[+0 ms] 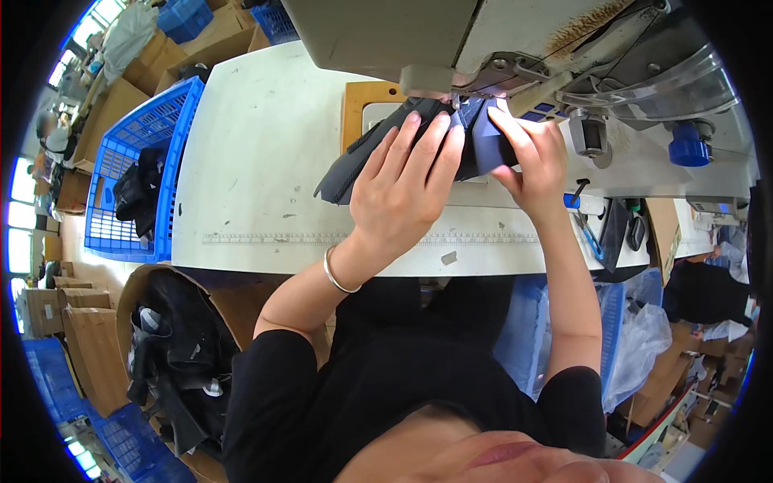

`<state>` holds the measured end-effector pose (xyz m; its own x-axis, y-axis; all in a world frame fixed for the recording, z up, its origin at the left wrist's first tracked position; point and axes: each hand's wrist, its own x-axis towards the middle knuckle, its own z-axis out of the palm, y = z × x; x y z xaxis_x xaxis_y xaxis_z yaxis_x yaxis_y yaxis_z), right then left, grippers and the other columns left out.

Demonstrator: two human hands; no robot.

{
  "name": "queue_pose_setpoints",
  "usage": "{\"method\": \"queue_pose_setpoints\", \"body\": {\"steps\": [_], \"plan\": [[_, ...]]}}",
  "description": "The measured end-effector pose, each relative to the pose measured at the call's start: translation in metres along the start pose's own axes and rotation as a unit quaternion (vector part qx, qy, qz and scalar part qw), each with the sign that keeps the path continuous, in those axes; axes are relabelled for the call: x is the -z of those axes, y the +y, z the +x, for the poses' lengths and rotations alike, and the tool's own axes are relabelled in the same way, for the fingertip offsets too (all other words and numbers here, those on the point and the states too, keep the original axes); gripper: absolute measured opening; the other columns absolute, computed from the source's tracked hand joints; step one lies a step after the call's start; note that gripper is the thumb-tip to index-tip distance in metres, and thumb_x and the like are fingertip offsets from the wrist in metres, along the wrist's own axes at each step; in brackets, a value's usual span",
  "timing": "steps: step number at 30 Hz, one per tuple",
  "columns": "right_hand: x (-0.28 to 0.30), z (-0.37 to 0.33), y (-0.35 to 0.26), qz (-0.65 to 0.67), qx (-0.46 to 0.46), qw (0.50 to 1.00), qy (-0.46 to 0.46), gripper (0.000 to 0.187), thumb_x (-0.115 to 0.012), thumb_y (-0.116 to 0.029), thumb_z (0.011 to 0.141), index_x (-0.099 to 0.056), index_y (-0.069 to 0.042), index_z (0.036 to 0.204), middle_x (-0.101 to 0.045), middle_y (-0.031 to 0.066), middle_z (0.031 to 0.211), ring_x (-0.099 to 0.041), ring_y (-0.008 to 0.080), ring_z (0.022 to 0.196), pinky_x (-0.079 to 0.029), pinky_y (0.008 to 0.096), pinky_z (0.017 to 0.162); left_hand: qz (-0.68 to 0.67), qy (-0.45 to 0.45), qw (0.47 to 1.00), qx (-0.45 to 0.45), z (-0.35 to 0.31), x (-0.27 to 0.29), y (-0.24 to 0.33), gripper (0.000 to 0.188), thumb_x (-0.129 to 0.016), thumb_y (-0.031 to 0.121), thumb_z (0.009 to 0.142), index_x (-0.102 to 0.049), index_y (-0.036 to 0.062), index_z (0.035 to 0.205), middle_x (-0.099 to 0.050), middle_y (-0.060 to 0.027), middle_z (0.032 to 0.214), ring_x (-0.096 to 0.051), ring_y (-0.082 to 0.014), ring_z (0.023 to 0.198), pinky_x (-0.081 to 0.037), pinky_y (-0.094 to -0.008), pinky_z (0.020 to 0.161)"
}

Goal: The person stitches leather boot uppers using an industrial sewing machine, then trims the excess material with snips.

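Observation:
A dark grey and black fabric piece (345, 171) lies under the head of a sewing machine (378, 36), at the needle area (457, 100). My left hand (403, 181) rests on top of it, palm down, with the fingers stretched toward the needle. On the other side, my right hand (535, 157) pinches the piece's right part between thumb and fingers. A bluish sheen from the machine's light falls on the fabric there. The fingertips of both hands are close to the needle, and the stitching spot itself is partly hidden.
The white sewing table (258, 161) carries a printed ruler along its front edge. A blue crate (101, 213) with black pieces stands at left, above a carton (133, 294) of dark scraps. Blue-handled snips (590, 237) and a dark pouch (616, 233) lie at right.

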<state>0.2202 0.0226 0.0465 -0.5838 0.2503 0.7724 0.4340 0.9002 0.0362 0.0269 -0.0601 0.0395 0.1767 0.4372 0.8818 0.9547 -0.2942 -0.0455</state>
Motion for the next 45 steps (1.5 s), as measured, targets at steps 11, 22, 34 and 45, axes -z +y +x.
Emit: {"method": "queue_pose_setpoints", "body": {"steps": [11, 22, 34, 45], "plan": [[-0.029, 0.008, 0.004, 0.217, -0.262, 0.896, 0.287, 0.02, -0.059, -0.014, 0.091, -0.06, 0.002, 0.079, -0.056, 0.004, 0.063, -0.05, 0.0095, 0.057, -0.038, 0.0251, 0.053, -0.009, 0.011, 1.0, 0.023, 0.004, 0.0, 0.005, 0.026, -0.061, 0.003, 0.077, -0.072, 0.01, 0.1, -0.07, -0.0049, 0.102, -0.069, -0.0232, 0.094, -0.055, -0.0301, 0.081], [-0.042, 0.006, 0.012, 0.266, -0.329, 0.843, 0.331, 0.033, -0.054, -0.017, 0.097, -0.051, 0.001, 0.07, -0.04, -0.0018, 0.059, -0.033, 0.0076, 0.055, -0.026, 0.029, 0.05, 0.035, 0.007, 0.999, -0.008, 0.003, 0.0, 0.007, 0.023, -0.062, 0.007, 0.079, -0.072, 0.0083, 0.1, -0.071, -0.0044, 0.1, -0.069, -0.0238, 0.094, -0.056, -0.0319, 0.083], [-0.044, 0.004, 0.008, 0.271, -0.323, 0.844, 0.331, 0.032, -0.051, -0.019, 0.098, -0.056, 0.003, 0.075, -0.053, -0.0004, 0.062, -0.044, 0.0065, 0.058, -0.033, 0.0263, 0.053, 0.067, 0.013, 0.997, -0.041, 0.001, -0.002, 0.007, 0.018, -0.061, 0.011, 0.084, -0.072, 0.0068, 0.098, -0.07, -0.0054, 0.101, -0.067, -0.0257, 0.093, -0.055, -0.0323, 0.081], [-0.045, 0.003, 0.007, 0.249, -0.322, 0.853, 0.326, 0.032, -0.048, -0.018, 0.098, -0.055, 0.002, 0.074, -0.054, 0.0014, 0.063, -0.045, 0.0081, 0.058, -0.035, 0.0275, 0.054, 0.06, 0.001, 0.998, -0.037, 0.002, -0.002, 0.005, 0.02, -0.061, 0.011, 0.084, -0.072, 0.0068, 0.1, -0.071, -0.0059, 0.101, -0.067, -0.0255, 0.098, -0.055, -0.0326, 0.085]]}}
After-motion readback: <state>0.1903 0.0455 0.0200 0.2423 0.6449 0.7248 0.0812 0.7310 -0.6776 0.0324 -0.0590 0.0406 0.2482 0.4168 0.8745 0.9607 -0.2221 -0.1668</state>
